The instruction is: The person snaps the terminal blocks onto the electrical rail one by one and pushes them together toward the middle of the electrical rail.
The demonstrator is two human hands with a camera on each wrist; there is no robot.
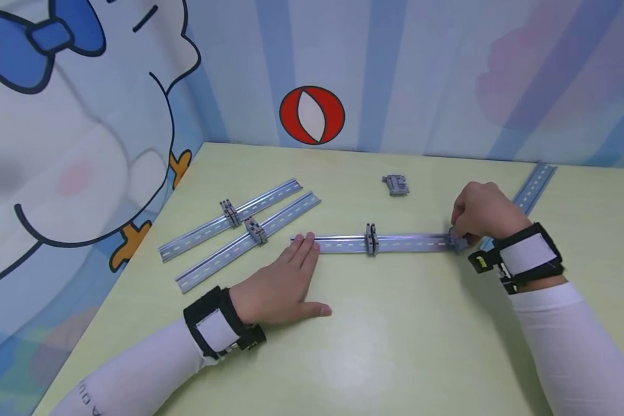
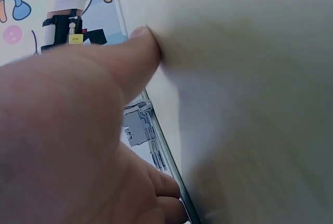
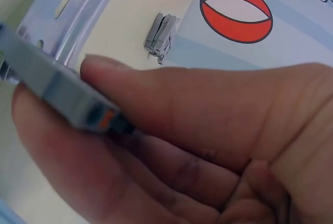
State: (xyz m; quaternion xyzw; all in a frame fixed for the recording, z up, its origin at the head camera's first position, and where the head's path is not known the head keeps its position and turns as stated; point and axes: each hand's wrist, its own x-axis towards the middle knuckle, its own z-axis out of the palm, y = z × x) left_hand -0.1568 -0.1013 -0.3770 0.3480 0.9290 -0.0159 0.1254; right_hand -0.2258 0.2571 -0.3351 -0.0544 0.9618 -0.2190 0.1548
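Note:
A slotted metal DIN rail (image 1: 413,244) lies crosswise in front of the person. My left hand (image 1: 278,289) rests flat with straight fingers over the rail's left end, thumb spread out on the table. At the right end, my right hand (image 1: 485,211) pinches a grey terminal block (image 3: 62,89) between thumb and curled fingers. In the head view this block overlaps the rail's end and is partly hidden by the fingers. Grey terminal blocks (image 1: 371,240) stand upright on the rail, left of its middle.
Two more rails lie slanted at the left, one behind the other, each carrying grey blocks (image 1: 256,230). Loose grey terminal blocks (image 1: 396,185) lie toward the back of the table. Another rail (image 1: 535,188) sits beyond the right hand. Printed walls border the table.

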